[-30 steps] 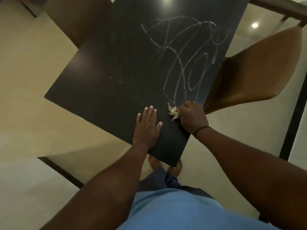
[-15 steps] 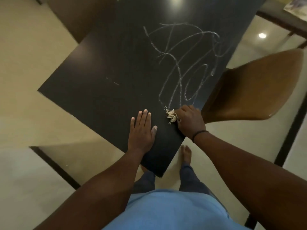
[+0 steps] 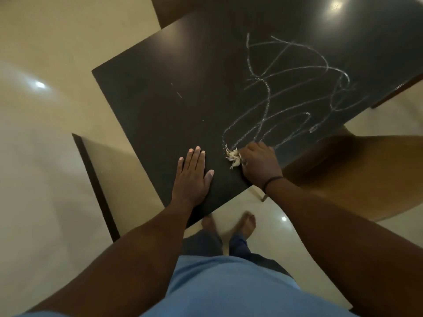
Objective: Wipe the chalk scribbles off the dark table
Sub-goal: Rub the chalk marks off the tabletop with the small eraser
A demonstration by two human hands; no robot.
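The dark table (image 3: 164,106) fills the upper middle of the view, seen corner-on. White chalk scribbles (image 3: 295,97) loop across its right half and run down to its near edge. My right hand (image 3: 259,162) grips a small frayed pale rag (image 3: 234,156) and holds it against the tabletop at the lower end of the scribbles. My left hand (image 3: 193,176) lies flat on the table near the front corner, fingers straight, a short way left of the rag.
A brown chair (image 3: 357,175) stands close against the table's right side, just behind my right hand. Another brown chair (image 3: 167,10) sits at the far side. A dark floor strip (image 3: 96,186) runs on the left. My bare feet (image 3: 231,223) stand on glossy cream tiles.
The view has swung, so the table sits further right and turned in frame. Both hands keep their places on the table, the right one still holding the rag at the scribbles' lower end.
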